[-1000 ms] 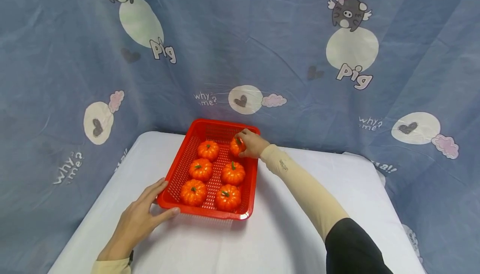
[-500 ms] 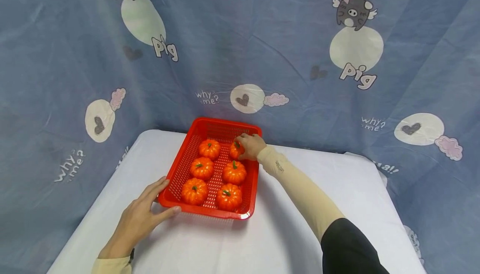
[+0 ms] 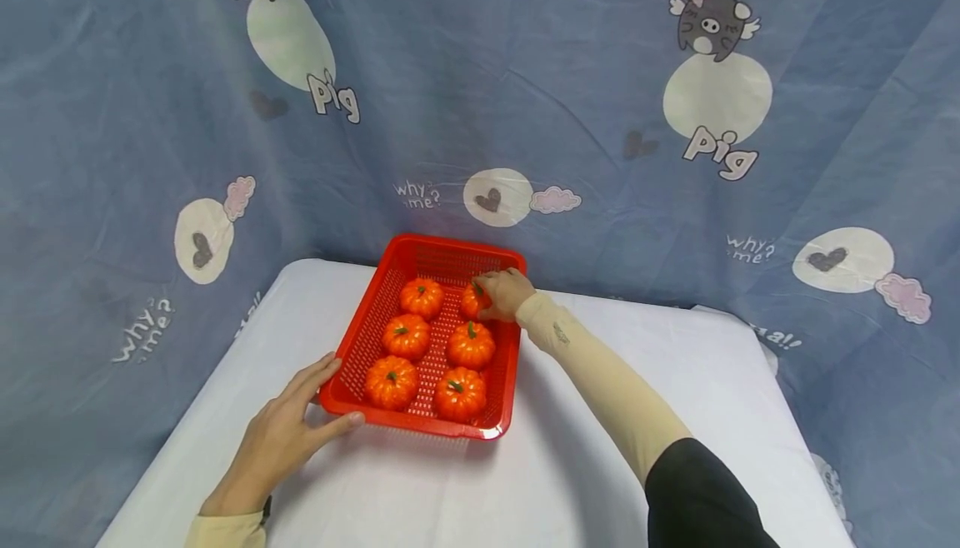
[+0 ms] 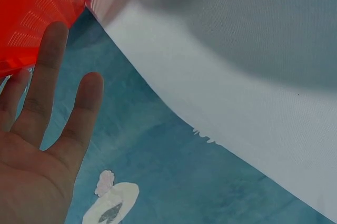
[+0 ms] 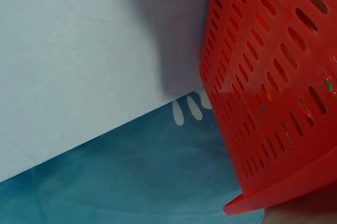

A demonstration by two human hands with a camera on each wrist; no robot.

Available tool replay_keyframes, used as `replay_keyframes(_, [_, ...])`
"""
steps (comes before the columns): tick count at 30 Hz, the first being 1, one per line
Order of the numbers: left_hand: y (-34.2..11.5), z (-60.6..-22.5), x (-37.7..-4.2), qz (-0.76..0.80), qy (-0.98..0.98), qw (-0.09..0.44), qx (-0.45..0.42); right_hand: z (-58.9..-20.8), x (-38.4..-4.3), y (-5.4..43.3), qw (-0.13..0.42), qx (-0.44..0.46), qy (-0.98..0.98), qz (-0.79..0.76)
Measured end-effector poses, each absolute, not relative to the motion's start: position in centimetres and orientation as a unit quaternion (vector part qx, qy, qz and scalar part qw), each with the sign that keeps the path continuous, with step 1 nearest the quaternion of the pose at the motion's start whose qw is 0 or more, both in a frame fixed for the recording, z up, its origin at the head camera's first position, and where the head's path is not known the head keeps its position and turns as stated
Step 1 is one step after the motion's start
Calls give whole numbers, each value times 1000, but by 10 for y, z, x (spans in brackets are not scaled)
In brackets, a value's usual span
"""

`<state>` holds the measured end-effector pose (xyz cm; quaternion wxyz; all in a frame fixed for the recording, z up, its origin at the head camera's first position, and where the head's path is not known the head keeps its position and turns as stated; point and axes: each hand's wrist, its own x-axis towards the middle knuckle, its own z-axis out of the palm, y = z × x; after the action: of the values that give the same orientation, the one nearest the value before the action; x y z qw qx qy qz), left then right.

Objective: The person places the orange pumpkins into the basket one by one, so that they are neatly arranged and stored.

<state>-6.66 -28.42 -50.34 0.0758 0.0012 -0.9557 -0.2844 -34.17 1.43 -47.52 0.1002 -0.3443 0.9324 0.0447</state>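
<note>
A red perforated plastic basket holds several small orange pumpkins with green stems, set in two columns. My right hand reaches into its far right corner and grips a pumpkin, with the fingers partly covering it. One more pumpkin sits just in front of that one. At the near left corner, my left hand rests against the basket with fingers straight and thumb spread along the front rim. The left wrist view shows the basket's outer wall beside these extended fingers. In the right wrist view the basket wall hides most of the right hand.
The basket stands on a table covered with a white cloth, near the far edge. A blue printed curtain hangs behind the table and along both sides.
My right hand has come slightly lower and nearer inside the basket, with the pumpkin in its fingers. The left hand stays at the basket's corner. The head view shifts a little.
</note>
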Motion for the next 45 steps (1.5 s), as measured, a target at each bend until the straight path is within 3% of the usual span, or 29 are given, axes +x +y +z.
replay_keyframes(14, [-283, -504, -66, -287, -955, 74, -1, -476, -337, 25, 56, -365, 929, -10])
replay_keyframes(23, [-284, -504, -66, -289, -955, 72, 11, -472, -316, 44, -26, -370, 914, -162])
replay_keyframes(33, [-282, -504, -68, -287, -955, 78, -1, -476, -276, 127, -140, -277, 922, -232])
replay_keyframes(45, [-282, -506, -67, -283, -954, 99, -12, -484, -208, 231, -172, -170, 950, -196])
